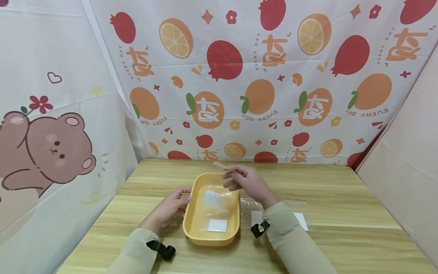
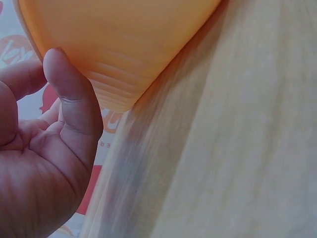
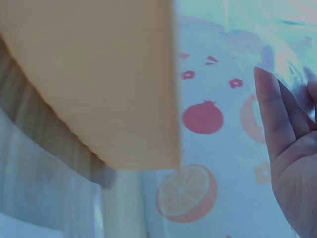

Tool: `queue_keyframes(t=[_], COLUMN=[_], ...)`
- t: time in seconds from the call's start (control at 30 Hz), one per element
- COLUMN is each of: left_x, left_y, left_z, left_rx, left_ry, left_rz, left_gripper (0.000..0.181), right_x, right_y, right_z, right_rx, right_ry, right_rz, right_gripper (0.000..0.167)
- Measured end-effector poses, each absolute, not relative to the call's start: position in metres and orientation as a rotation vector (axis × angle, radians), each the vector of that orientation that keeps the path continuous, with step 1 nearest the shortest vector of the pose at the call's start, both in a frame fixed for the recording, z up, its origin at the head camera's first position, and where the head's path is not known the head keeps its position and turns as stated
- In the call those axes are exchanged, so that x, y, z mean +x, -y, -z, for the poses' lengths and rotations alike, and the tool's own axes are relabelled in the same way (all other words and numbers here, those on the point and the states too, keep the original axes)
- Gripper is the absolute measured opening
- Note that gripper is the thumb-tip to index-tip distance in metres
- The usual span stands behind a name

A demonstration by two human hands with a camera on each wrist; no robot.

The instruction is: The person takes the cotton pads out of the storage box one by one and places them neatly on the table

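A yellow plastic tray (image 1: 211, 242) with raised walls sits on the table. At its left rim my left hand (image 1: 171, 207) grips the edge; the left wrist view shows the thumb (image 2: 62, 74) against the outer wall. Above the tray's far right corner, my right hand (image 1: 249, 183) pinches a clear plastic bag (image 1: 221, 166), which extends up and left from the fingers. In the right wrist view this bag (image 3: 290, 64) is partly cut off by the frame edge. Inside the tray lie clear bags with white patches (image 1: 217, 225), overlapping so that their number is unclear.
Right of the tray, a clear bag with a pale patch (image 1: 256, 217) lies on the wooden table (image 1: 356, 205). Another bag with a white patch (image 1: 301, 220) is partly covered by the right sleeve. A fruit-printed curtain (image 1: 236, 125) hangs behind the table's far edge.
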State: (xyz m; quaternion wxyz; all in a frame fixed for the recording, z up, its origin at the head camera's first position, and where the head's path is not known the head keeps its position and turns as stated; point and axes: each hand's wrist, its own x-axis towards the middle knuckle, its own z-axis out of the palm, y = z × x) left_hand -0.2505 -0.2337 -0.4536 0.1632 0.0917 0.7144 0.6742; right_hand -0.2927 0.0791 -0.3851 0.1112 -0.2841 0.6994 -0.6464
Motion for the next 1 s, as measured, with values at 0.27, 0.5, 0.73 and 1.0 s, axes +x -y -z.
queue_keyframes(t=[0.27,0.5,0.73,1.0], left_x=[-0.250,-0.252,-0.253,-0.252], left_y=[0.234,0.235,0.234,0.233], left_z=[0.453,0.456,0.457,0.457], left_rx=[0.261,0.225,0.248,0.256], left_ry=[-2.038,-2.030,-2.024,-2.019], left_rz=[-1.926,-1.938,-1.944,-1.966], left_gripper=[0.045,0.043,0.043,0.046], right_x=[-0.292,-0.289,-0.284,-0.281], right_y=[-0.106,-0.139,-0.182,-0.232], right_z=[0.377,0.376,0.380,0.390], right_rx=[-0.822,-0.813,-0.777,-0.746], right_ry=[-2.051,-2.077,-2.133,-2.213], right_rz=[1.998,2.091,2.090,2.054], right_gripper=[0.027,0.026,0.030,0.039])
